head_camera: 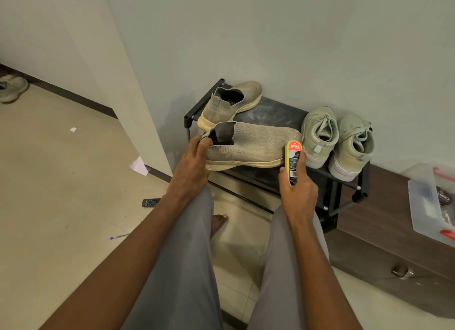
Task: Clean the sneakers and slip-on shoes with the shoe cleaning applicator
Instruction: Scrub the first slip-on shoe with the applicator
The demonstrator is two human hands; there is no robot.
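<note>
A beige knit slip-on shoe [256,145] lies sideways along the front of a low black shoe rack [270,113]. My left hand [192,162] pinches its heel collar. My right hand [299,189] grips the shoe cleaning applicator [293,162], a yellow bottle with an orange label, whose top end touches the shoe's toe. The second slip-on shoe [231,103] leans behind it at the rack's back left. Two pale green lace-up sneakers [320,135] [352,145] stand side by side on the rack's right end, toes toward the wall.
A brown wooden cabinet [384,231] with a clear plastic box [430,201] on it stands at the right. On the tiled floor lie a remote control [150,202], a pen [119,236] and paper scraps [139,166]. Another sneaker [12,88] sits far left.
</note>
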